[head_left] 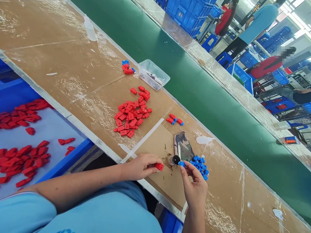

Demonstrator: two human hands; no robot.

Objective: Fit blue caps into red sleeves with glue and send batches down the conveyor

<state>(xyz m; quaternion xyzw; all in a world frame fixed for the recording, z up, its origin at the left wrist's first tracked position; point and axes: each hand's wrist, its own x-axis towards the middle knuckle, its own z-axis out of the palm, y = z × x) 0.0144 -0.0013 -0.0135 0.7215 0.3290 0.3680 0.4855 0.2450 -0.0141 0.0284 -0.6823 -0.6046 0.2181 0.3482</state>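
Observation:
Between the thumb and fingers of my left hand (143,166) is a red plastic piece (159,166). My right hand (195,183) pinches a small blue plastic piece (181,163) beside a small round pot with a black top (174,160). The two pieces are apart. Behind the pot lies a camouflage-patterned cloth (185,146), and a pile of blue pieces (200,166) sits just beyond my right fingers. Farther off are several red pieces with blue ends (174,119). A heap of loose red pieces (132,115) lies to the left on the brown worktop (95,75).
A clear plastic tub (154,74) with small items stands near the green conveyor belt (198,87). At my left, a blue crate (75,157) holds many red pieces. A white bottle (89,29) lies farther up the worktop. Other people work across the belt near stacked blue crates (187,12).

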